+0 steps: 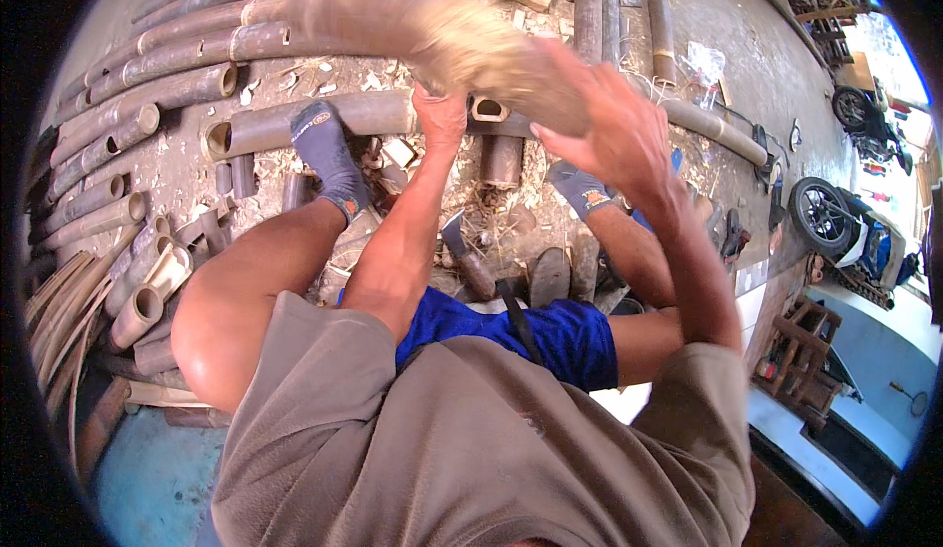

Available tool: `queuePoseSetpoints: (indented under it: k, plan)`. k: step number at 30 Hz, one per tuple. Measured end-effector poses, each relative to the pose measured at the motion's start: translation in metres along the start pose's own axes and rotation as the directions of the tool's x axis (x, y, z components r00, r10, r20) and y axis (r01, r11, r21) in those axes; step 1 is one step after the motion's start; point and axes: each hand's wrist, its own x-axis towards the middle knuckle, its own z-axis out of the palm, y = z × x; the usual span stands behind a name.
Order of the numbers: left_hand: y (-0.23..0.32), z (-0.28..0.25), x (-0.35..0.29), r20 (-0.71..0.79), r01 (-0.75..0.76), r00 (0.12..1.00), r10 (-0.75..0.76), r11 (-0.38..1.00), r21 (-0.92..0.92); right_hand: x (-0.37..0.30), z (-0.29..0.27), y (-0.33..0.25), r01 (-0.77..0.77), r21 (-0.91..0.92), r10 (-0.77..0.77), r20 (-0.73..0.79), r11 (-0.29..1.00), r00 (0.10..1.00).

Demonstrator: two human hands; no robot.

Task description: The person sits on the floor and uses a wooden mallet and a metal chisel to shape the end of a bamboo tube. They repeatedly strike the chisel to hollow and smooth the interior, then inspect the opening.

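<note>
Across the upper middle of the head view, a tan-brown, club-shaped piece (422,31), streaked by motion blur, slants with its long axis from upper left to lower right, free end pointing up-left; the right hand (624,125) wraps its lower right end. Beneath, the left hand (440,120) curls at a round brown bamboo pole (378,113) lying crosswise; I cannot tell what it pinches. Pale shavings (511,221) litter the grey floor (727,12)

Daylight glares at far right, motion smears the brown piece (462,46), and edges bend into black.
</note>
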Motion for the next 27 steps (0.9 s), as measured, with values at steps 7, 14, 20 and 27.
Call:
queuePoseSetpoints:
  k: [7,14,20,27]
  plan:
    - [-0.004,-0.010,0.000,0.007,0.171,0.985,-0.171,0.978,-0.117,0.049,-0.023,-0.031,0.345,0.073,-0.311,-0.286,0.936,0.906]
    - [-0.010,-0.013,-0.001,0.020,0.241,0.970,-0.242,0.949,-0.202,0.074,-0.043,-0.035,0.278,-0.249,-0.241,0.167,0.928,0.956]
    - [-0.002,-0.006,0.002,-0.006,0.099,0.995,-0.101,0.988,-0.116,0.078,-0.016,-0.033,0.355,-0.100,-0.347,0.087,0.929,0.934]
    - [-0.018,-0.013,0.005,-0.061,0.037,0.997,-0.041,0.998,-0.054,0.087,-0.022,-0.039,0.424,-0.039,-0.424,-0.146,0.905,0.894]
